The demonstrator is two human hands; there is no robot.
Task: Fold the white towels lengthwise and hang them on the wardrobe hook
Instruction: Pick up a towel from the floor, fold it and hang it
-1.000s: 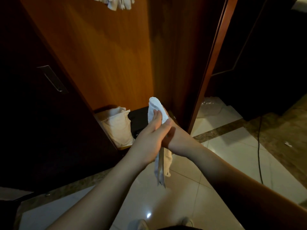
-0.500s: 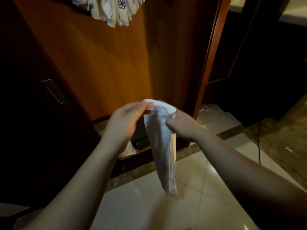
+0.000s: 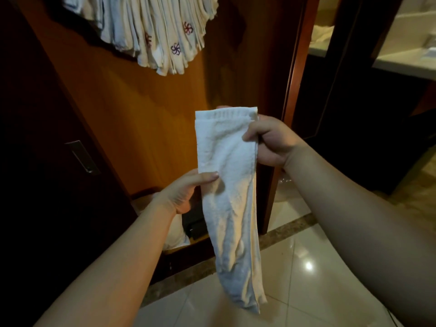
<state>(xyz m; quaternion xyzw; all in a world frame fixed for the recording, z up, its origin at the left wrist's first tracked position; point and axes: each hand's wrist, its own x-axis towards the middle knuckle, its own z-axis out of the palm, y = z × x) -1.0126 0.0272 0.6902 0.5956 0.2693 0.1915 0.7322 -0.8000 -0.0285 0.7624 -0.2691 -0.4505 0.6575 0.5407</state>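
White towel (image 3: 226,185) hangs mid-frame, folded narrow, long axis vertical. Right hand (image 3: 271,140) pinches its upper right edge; left hand (image 3: 186,192) pinches the left edge lower down. Hung towels (image 3: 153,31) sit at upper left, above the grip; hook hidden. Right hand nearer.

Two bare, sleeveless forearms (image 3: 113,263).

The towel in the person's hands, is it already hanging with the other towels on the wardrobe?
No, the towel hangs down between the right hand and left hand, well below the hung towels.
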